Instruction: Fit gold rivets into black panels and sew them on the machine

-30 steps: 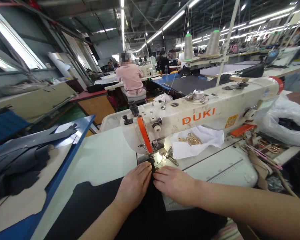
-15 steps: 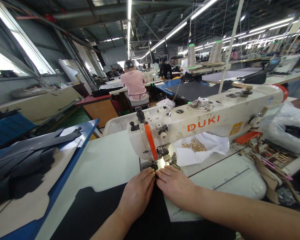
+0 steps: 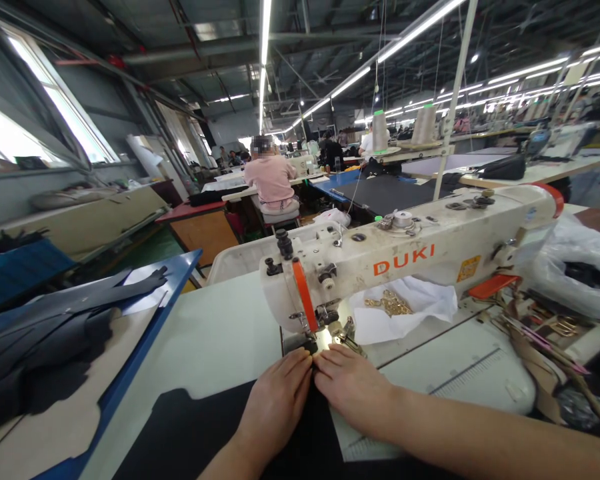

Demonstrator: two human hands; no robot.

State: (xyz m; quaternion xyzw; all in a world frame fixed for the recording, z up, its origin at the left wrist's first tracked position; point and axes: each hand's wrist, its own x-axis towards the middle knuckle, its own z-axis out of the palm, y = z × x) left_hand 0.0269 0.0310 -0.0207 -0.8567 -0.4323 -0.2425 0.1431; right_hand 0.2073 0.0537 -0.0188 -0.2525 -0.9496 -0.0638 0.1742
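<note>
Black fabric (image 3: 200, 433) lies across the pale machine bed and reaches up to the needle area of a white sewing machine (image 3: 350, 257) marked DUKI in orange. My left hand (image 3: 277, 400) is closed, its fingertips pinching the fabric's edge just in front of the presser foot. Close beside it, my right hand (image 3: 353, 390) also has its fingers together on the same fabric, thumb near the left thumb. A small lamp lights the spot under the needle. The fabric's edge between the fingertips is mostly hidden.
Gold-coloured metal hardware (image 3: 390, 303) rests on white paper (image 3: 430, 307) behind the needle. At left, dark cut pieces (image 3: 45, 353) lie on a blue table (image 3: 180, 273). Thread cones (image 3: 380, 133) stand behind the machine. A person in pink (image 3: 273, 180) sits further off.
The camera view has tilted up slightly, so the machine and hands appear lower. Both hands keep about the same place at the presser foot.
</note>
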